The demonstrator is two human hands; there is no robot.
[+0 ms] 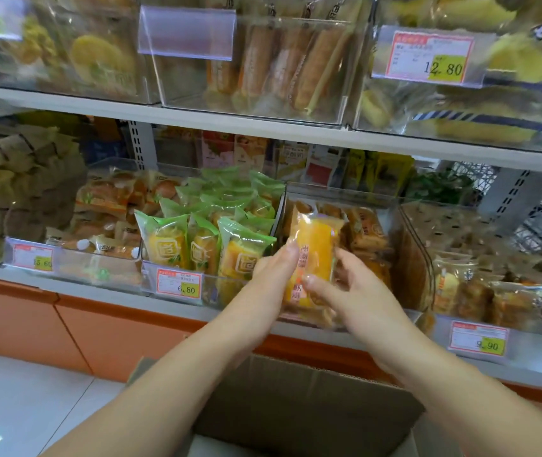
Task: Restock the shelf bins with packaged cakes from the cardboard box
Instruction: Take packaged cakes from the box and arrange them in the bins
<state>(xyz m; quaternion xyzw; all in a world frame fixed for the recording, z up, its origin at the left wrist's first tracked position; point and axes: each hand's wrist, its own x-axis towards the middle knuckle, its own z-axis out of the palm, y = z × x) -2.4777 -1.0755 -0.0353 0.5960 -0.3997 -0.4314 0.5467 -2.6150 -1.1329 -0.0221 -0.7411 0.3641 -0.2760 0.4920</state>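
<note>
A clear-wrapped yellow cake packet point(316, 249) stands upright between both hands, in front of the middle-right clear shelf bin point(405, 232) that holds similar brown and orange cakes. My left hand point(274, 275) grips the packet's left edge. My right hand point(339, 285) pinches its lower right side with thumb and fingers. The open cardboard box point(296, 407) sits below my forearms, its flap raised toward the shelf; its contents are hidden.
To the left, a bin of green-wrapped cakes point(217, 232) carries a 6.80 tag. A bin of bread rolls point(108, 209) stands further left and a bin of darker pastries point(500, 278) on the right. Upper-shelf bins point(256, 67) hang overhead. White floor point(25, 407) lies lower left.
</note>
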